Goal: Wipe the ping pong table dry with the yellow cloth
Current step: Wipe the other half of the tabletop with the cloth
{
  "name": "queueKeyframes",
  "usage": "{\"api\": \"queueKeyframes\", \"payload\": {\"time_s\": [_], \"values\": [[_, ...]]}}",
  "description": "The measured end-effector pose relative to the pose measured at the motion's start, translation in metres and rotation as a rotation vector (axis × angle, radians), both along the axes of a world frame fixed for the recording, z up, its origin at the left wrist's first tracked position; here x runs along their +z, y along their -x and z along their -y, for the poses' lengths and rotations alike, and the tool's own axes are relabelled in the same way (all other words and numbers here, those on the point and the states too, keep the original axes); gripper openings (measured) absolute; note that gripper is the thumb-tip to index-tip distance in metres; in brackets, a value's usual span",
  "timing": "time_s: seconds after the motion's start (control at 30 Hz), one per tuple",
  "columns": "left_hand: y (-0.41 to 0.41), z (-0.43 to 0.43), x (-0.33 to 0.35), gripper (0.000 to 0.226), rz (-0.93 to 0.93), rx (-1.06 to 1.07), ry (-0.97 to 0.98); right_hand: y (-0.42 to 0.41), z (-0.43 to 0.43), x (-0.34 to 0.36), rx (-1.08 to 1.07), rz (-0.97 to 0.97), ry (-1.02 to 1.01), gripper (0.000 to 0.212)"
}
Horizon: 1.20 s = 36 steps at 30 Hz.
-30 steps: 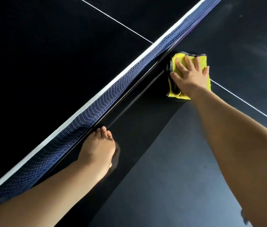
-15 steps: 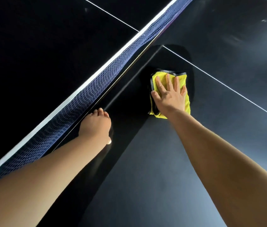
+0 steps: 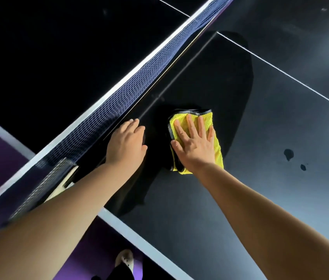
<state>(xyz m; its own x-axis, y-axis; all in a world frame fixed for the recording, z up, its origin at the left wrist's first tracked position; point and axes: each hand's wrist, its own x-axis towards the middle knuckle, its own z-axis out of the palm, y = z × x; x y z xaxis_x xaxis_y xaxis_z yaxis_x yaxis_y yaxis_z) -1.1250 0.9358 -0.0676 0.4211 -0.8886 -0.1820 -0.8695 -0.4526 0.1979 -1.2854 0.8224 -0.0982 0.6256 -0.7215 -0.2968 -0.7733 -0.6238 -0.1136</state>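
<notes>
Likely, with right grip (image 3: 195,146) spread flat on the cloth (image 3: 218,154) and left grip (image 3: 126,144) flat on the desk (image 3: 240,199), strokes hugging the net (image 3: 99,116) could miss the drops (image 3: 288,154).

The yellow cloth (image 3: 216,146) looks like fluffy terry microfibre, the net (image 3: 107,114) is woven mesh, and the table (image 3: 270,122) has a smooth, semi-glossy top.

Pretty contrasty shot. The table (image 3: 280,188) goes near pure black past the net (image 3: 107,116), while the near right side catches a soft grey sheen, brightest toward the upper right. A big dark shadow (image 3: 220,77) cuts into that sheen. The net's lower-left end is smeared with motion blur, and the forearms balloon at the bottom corners from wide-lens stretch.
</notes>
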Motion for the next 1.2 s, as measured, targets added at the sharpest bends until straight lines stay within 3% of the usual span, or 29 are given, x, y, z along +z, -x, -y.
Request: {"api": "queueKeyframes", "payload": {"time_s": [0.33, 0.5, 0.6, 0.9, 1.2], "values": [[0.002, -0.149, 0.021, 0.043, -0.013, 0.099, 0.055, -0.002, -0.170, 0.004, 0.126, -0.017, -0.049, 0.064], [0.014, -0.189, 0.028, 0.041, -0.038, 0.121, 0.058, 0.009, -0.227, 0.011, 0.224, -0.025, -0.077, 0.062], [0.031, -0.195, 0.031, 0.041, -0.035, 0.080, 0.053, 0.030, -0.242, 0.013, 0.296, -0.012, -0.091, 0.074], [0.088, -0.158, 0.025, 0.044, -0.070, -0.026, 0.062, 0.091, -0.207, 0.014, 0.246, 0.017, -0.100, 0.069], [0.138, -0.053, -0.012, 0.058, 0.001, 0.024, 0.107, 0.115, -0.066, 0.001, 0.169, 0.045, -0.017, 0.072]]}}
